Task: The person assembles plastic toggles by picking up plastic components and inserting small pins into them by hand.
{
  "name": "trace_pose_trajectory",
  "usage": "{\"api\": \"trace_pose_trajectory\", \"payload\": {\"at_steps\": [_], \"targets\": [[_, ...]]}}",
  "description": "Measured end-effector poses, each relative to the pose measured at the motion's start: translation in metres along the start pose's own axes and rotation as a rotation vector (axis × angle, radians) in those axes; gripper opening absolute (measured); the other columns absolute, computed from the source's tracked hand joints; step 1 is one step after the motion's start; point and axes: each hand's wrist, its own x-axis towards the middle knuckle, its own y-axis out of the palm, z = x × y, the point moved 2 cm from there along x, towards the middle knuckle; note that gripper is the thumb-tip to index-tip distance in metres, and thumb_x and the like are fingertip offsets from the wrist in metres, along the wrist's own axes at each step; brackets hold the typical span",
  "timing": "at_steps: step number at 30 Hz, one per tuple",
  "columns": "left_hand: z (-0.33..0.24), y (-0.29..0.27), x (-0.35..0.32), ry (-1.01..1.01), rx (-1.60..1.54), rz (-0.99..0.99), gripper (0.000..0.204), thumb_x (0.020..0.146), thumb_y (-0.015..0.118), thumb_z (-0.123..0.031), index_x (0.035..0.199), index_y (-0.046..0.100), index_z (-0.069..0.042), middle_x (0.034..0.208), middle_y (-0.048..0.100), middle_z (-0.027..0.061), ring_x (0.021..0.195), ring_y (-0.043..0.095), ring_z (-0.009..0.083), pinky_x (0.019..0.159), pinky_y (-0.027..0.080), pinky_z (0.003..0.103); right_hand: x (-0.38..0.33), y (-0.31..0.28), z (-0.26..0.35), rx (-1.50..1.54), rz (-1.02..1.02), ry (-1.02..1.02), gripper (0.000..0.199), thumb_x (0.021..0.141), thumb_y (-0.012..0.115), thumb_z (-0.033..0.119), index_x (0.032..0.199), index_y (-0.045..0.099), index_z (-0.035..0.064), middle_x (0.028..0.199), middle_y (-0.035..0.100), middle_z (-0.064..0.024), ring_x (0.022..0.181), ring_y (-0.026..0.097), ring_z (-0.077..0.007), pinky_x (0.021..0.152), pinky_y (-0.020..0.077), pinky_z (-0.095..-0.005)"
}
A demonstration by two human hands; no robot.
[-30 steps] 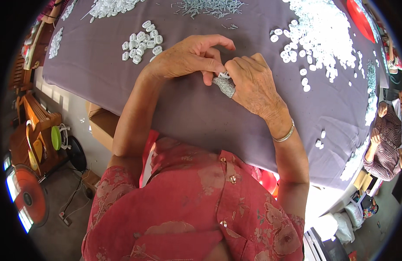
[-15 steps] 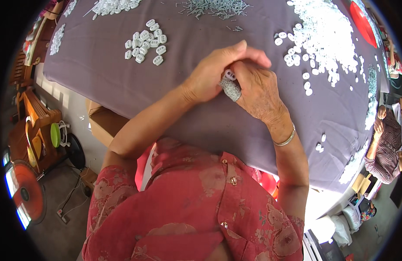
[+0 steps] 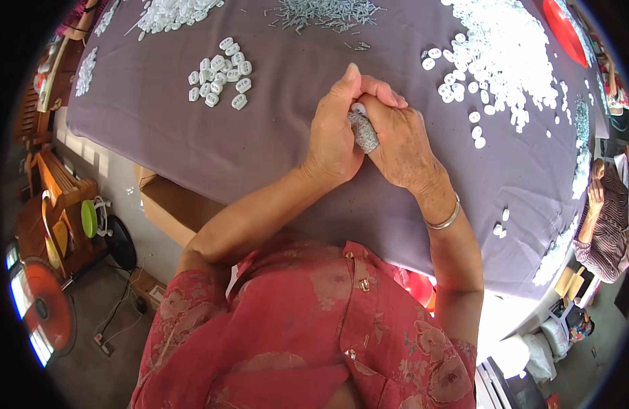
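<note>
A small white piece [image 3: 358, 108] is pinched between left hand [image 3: 333, 133] and right hand [image 3: 398, 140]; it could be dropped toward twelve o'clock if pressed unevenly.

Bright, even daylight fills the scene, and the purple worktop [image 3: 273, 136] shows no harsh glare. Soft shadows lie just under the hands. The centre is sharp. Fisheye distortion bends the worktop's edges, and a black rim closes off the blurred, overexposed lower right corner.
</note>
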Motion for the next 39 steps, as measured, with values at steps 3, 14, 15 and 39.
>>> {"api": "trace_pose_trajectory", "payload": {"at_steps": [3, 14, 15, 39], "targets": [[-0.005, 0.005, -0.001, -0.014, -0.046, -0.031, 0.047, 0.097, 0.032, -0.037, 0.090, 0.059, 0.001, 0.088, 0.060, 0.0105, 0.085, 0.056, 0.0191, 0.085, 0.044, 0.034, 0.000, -0.001, -0.005, 0.155, -0.010, 0.015, 0.016, 0.084, 0.056, 0.014, 0.093, 0.053, 0.0009, 0.077, 0.060, -0.0150, 0.067, 0.058, -0.0364, 0.060, 0.0466, -0.0402], [-0.043, -0.009, -0.008, 0.147, 0.661, -0.069, 0.012, 0.082, 0.066, -0.006, 0.090, 0.064, 0.002, 0.082, 0.063, 0.0035, 0.072, 0.058, 0.0067, 0.064, 0.048, 0.021, 0.002, -0.009, -0.010, 0.234, 0.085, 0.072, 0.015, 0.088, 0.046, 0.011, 0.094, 0.051, -0.0016, 0.081, 0.061, -0.0166, 0.076, 0.060, -0.0383, 0.068, 0.0475, -0.0394], [-0.046, -0.010, -0.006, 0.137, 0.782, -0.044, 0.012, 0.082, 0.067, -0.007, 0.091, 0.065, 0.001, 0.080, 0.063, 0.0019, 0.070, 0.056, 0.0057, 0.062, 0.047, 0.020, 0.003, -0.009, -0.010, 0.236, 0.086, 0.071, 0.015, 0.088, 0.046, 0.011, 0.094, 0.051, -0.0016, 0.081, 0.061, -0.0166, 0.076, 0.060, -0.0383, 0.068, 0.0475, -0.0394], [-0.048, -0.017, -0.003, -0.050, 0.788, -0.020, 0.013, 0.085, 0.063, -0.009, 0.090, 0.065, 0.003, 0.078, 0.063, 0.0010, 0.073, 0.055, 0.0047, 0.066, 0.045, 0.020, 0.005, -0.009, 0.000, -0.218, -0.036, 0.004, 0.029, 0.073, 0.070, 0.016, 0.080, 0.044, 0.0046, 0.067, 0.055, -0.0079, 0.057, 0.059, -0.0277, 0.047, 0.0479, -0.0361]]}}
